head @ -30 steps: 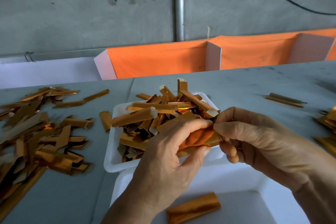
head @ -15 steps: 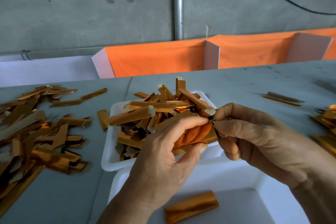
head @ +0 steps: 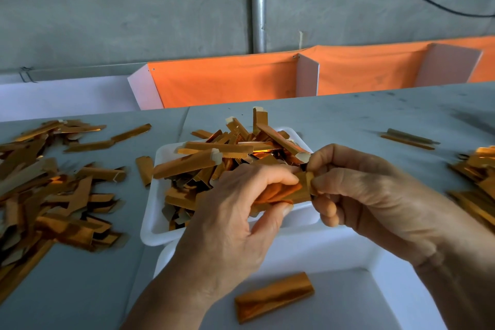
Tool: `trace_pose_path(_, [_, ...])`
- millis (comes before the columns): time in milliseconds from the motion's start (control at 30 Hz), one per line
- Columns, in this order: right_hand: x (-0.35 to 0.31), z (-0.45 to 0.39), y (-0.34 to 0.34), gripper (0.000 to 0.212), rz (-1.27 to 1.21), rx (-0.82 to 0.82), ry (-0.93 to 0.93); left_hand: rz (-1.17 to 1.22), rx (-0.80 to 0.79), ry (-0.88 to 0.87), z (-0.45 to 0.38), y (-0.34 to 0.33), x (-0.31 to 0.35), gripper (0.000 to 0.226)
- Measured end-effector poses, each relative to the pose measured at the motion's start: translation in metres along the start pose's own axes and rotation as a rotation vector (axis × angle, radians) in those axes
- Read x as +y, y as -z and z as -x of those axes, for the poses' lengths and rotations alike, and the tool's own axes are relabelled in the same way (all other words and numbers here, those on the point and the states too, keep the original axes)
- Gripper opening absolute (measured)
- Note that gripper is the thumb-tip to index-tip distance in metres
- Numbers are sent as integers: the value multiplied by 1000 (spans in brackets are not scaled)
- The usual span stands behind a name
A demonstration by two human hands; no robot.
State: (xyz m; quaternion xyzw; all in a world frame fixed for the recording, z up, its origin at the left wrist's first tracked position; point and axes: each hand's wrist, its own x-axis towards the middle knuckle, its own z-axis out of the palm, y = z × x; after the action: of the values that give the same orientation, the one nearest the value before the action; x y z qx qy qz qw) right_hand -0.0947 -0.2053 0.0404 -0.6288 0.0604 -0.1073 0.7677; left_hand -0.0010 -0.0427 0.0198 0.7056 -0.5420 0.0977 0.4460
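Both hands meet over the near rim of a white tray (head: pixel 150 225) heaped with shiny gold foil-card strips (head: pixel 214 153). My left hand (head: pixel 235 217) grips one gold strip (head: pixel 292 193), its fingers curled over the top and the thumb beneath. At the strip's right end, my right hand (head: pixel 369 195) pinches the tip between thumb and forefinger. Most of the held strip is hidden by my fingers. A folded gold piece (head: pixel 273 296) lies alone in a white bin (head: pixel 375 265) close to me.
A large loose pile of gold strips (head: pixel 45 190) covers the grey table (head: pixel 348 120) at the left. Another pile (head: pixel 474 174) sits at the right edge, with two strips (head: pixel 409 138) farther back. Orange cloth bins (head: pixel 227 83) stand behind the table.
My hands stay locked on the same strip over the tray. They have drifted slightly, and my right fingers have worked a little at the strip's end.
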Motion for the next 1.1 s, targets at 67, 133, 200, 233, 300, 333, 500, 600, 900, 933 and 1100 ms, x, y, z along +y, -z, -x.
trace_pose_path(67, [1, -1, 0, 14, 1, 6, -3, -35, -7, -28, -1, 2, 0, 26])
trace_pose_path(133, [2, -2, 0, 14, 8, 13, -9, -84, -14, -78, -1, 3, 1, 27])
trace_pose_path(200, [2, -2, 0, 14, 25, 18, -7, -136, -11, -118, -2, 3, 1, 28])
trace_pose_path(233, [3, -2, 0, 14, 39, 16, -1, -161, -9, -129, -3, 2, 1, 28])
trace_pose_path(300, [2, -1, -1, 16, 84, 1, 20, -197, -13, -146, -3, 3, 1, 29])
trace_pose_path(333, [2, -1, -1, 17, 105, -7, 31, -206, -14, -155, -3, 3, 0, 29])
trace_pose_path(500, [0, 1, 2, 9, 20, -75, 73, -75, -1, -114, -2, 4, -2, 24])
trace_pose_path(600, [1, 0, 3, 8, -46, -100, 82, 62, -10, -58, -1, 4, -3, 24])
trace_pose_path(900, [11, -5, 7, 25, -207, -109, -7, 184, -44, -18, -1, 1, 0, 25])
trace_pose_path(933, [12, -5, 6, 27, -193, -90, -17, 195, -42, -9, -1, 1, -1, 25])
trace_pose_path(1100, [12, -4, 6, 63, -181, -141, -196, 172, -23, 73, -1, -2, -1, 33])
